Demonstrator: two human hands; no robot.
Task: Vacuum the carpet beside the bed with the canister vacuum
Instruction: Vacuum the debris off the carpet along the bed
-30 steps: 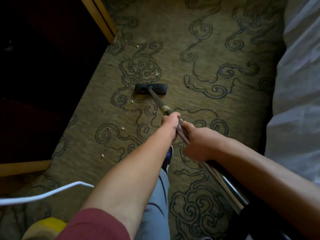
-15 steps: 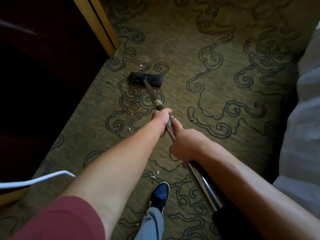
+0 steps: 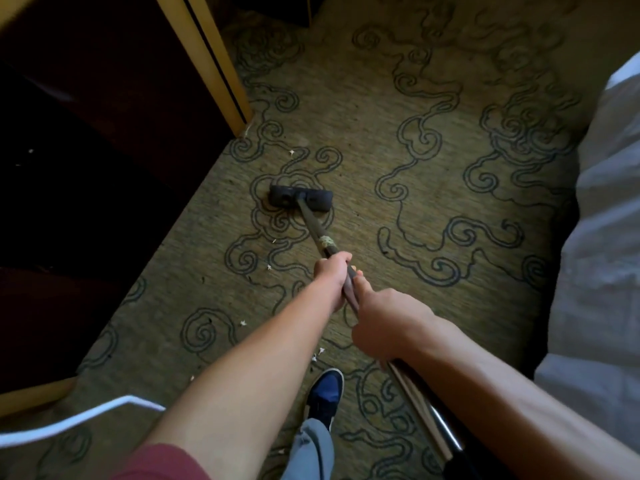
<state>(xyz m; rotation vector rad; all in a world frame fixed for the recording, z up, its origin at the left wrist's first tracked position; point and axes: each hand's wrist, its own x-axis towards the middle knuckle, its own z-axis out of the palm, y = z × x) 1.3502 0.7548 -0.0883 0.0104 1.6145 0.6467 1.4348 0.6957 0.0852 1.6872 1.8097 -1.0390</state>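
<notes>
No brand, label or legible writing could be made out on any surface; only a pale band of tape [image 3: 326, 241] was seen wrapped around the vacuum wand [image 3: 313, 225] just ahead of the forward hand. The left hand [image 3: 333, 271] was closed around the wand, fingers curled tight over the dark tube, and the right hand [image 3: 388, 325] was clenched on the same tube directly behind it, the two hands nearly touching. The black floor nozzle [image 3: 300, 198] was laid flat on the carpet [image 3: 433, 209], an olive weave patterned with dark swirling cloud lines, well ahead of the hands and near the corner of a dark wooden cabinet [image 3: 104, 140] edged with a yellow wood trim [image 3: 204, 60]. Behind the right hand the wand was continued by a shiny metal section [image 3: 440, 420], partly hidden by the right forearm. Small pale crumbs [image 3: 243, 322] were scattered over the carpet between the nozzle and a blue shoe [image 3: 325, 396], above which a grey trouser leg [image 3: 311, 448] was seen. The white bedding [image 3: 609, 237] was ranged along the right edge, leaving the carpet as a lane between bed and cabinet. A white cord [image 3: 86, 415] was stretched across the lower left corner, and a maroon sleeve [image 3: 162, 462] was visible on the left arm.
</notes>
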